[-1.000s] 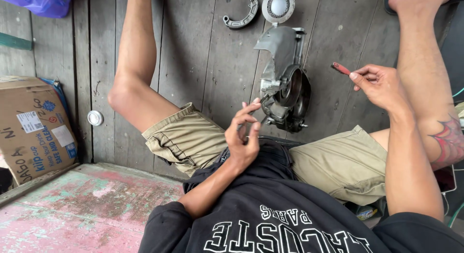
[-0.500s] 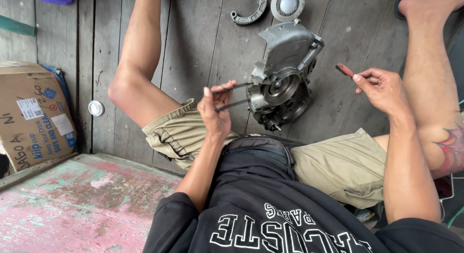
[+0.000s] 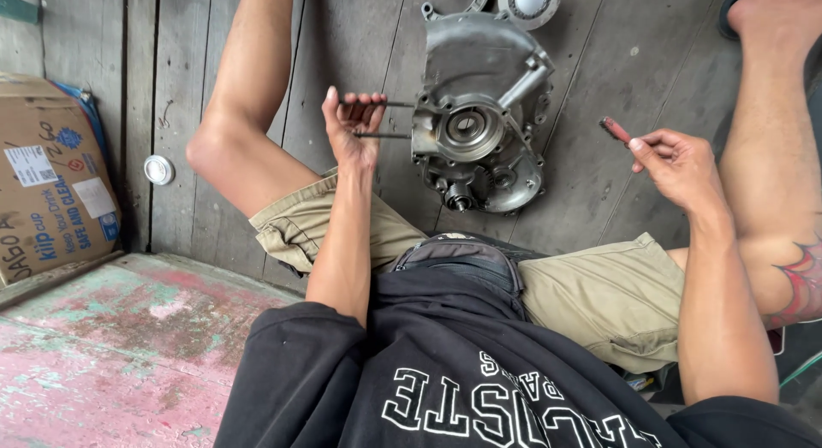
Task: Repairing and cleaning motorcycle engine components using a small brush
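while seated on plank floor (image 3: 171, 37), left hand (image 3: 351, 127) now raised, gripping two long studs (image 3: 385, 118) at 9 o'clock of engine casing (image 3: 479, 114); casing shifted closer; right hand (image 3: 676, 161) unchanged, pinching red-handled tool (image 3: 615, 130) at 3 o'clock.

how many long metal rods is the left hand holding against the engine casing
2. Both rods run side by side from the left hand to the engine casing: the upper rod and the lower rod. More may be hidden behind the fingers.
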